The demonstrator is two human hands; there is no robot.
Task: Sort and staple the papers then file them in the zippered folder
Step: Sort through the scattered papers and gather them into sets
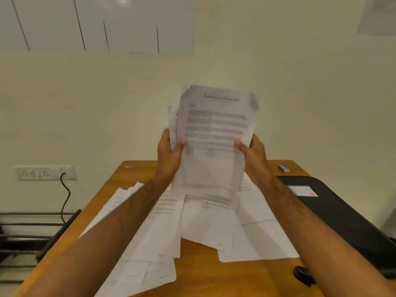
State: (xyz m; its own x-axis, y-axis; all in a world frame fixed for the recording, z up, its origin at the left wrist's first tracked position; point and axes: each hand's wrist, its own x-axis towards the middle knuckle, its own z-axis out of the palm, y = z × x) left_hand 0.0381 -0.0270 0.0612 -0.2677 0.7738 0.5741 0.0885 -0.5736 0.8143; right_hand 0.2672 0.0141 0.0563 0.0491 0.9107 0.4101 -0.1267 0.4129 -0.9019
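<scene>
Sorting step: my left hand [169, 151] and right hand [255, 153] grip the upright paper stack [214, 133] at frame centre; next, square its edges for stapling

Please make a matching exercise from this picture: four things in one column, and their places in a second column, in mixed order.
Things:
1. held stack of papers
2. black zippered folder
3. loose sheets
4. small box of staples

Places:
A. far right corner of the table
B. lifted upright, gripped by the left hand and right hand
C. spread flat on the table's middle
D. along the table's right edge

Pairs: 1-B, 2-D, 3-C, 4-A
</scene>
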